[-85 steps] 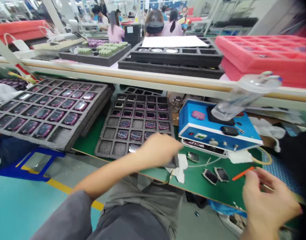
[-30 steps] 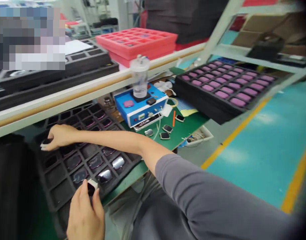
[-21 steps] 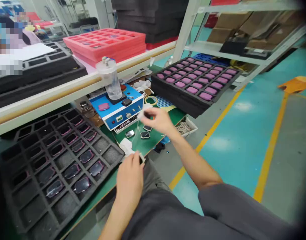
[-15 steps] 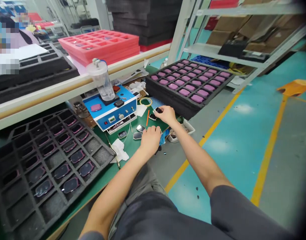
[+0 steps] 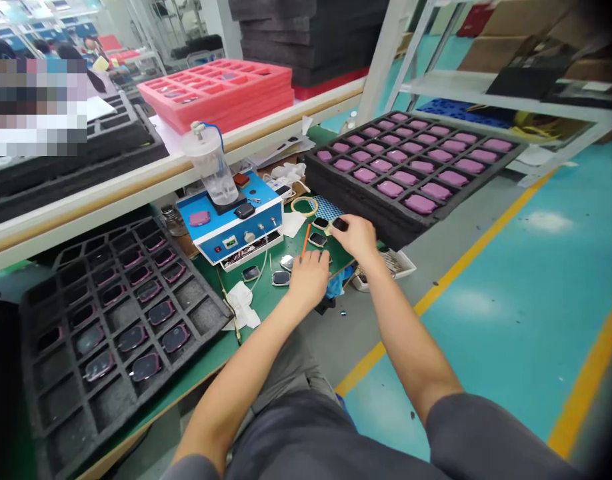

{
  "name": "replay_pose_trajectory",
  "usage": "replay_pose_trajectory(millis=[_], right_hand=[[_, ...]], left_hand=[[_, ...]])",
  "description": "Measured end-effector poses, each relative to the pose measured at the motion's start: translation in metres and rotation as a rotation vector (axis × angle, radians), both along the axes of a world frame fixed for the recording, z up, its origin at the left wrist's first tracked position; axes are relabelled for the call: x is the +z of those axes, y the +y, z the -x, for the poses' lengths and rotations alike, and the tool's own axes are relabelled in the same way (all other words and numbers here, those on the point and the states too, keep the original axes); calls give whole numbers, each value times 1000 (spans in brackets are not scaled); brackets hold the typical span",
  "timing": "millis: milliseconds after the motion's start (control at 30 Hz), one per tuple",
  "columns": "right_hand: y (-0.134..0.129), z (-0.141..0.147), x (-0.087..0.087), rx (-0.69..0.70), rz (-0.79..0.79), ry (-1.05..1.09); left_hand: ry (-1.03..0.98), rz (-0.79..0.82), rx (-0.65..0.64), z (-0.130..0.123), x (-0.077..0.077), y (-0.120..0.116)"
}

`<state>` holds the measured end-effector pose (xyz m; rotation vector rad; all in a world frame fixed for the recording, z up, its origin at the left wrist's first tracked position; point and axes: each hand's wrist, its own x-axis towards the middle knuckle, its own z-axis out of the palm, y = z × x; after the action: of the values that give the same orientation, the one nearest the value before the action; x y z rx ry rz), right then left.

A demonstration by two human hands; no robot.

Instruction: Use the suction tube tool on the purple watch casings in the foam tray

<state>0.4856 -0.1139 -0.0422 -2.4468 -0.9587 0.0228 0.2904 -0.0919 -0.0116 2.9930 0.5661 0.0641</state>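
Both hands have come back from the left foam tray and now sit close together over the green mat, apart and not touching. The right hand is at the far side of the mat, its fingertips pinched on a small dark rectangular piece, just beside the big tray's near corner. The left hand is bent down toward the mat with its fingers out of sight, so I cannot tell whether it holds anything.

Near the left hand lie an orange stick and several small dark-faced pieces, with a blue cloth bunched at the mat's near edge. Crumpled white tissue sits farther left.

On the left, a black foam tray holds pink-rimmed pieces in its compartments. On the right, a bigger black tray carries rows of pink pads. Far off, a blue machine stands under a clear plastic jar.
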Motion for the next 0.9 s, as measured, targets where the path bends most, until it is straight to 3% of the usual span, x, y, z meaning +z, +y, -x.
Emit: replay_pose_trajectory(millis=[133,267,367,433,467,500,567,633,700,767,900], right_hand=[[-34,10,-31,-1,5,-1],[-47,16,-52,26,-124,33],[-45,31,-42,37,-229,18],[-38,60,-28,20,-336,51],[-33,81,-22,-13,-464,253],[-28,106,-16,18,-544,528],[-14,157,-7,222,-525,1110],[-1,197,1,367,-499,1450],[7,215,8,384,-548,1553],[5,213,12,342,-589,1553],[-10,191,13,324,-552,1559]], left_hand=[[-206,8,25,91,1,-23],[-408,-52,199,193,14,-28],[-402,-122,412,259,28,-16],[-352,-142,565,295,32,-6],[-339,-134,625,309,32,-2],[-331,-122,664,319,31,1],[-309,-93,672,329,30,6],[-253,-73,601,327,33,9],[-182,-64,512,319,40,15],[-118,-78,467,307,51,32],[7,-124,508,279,66,101]])
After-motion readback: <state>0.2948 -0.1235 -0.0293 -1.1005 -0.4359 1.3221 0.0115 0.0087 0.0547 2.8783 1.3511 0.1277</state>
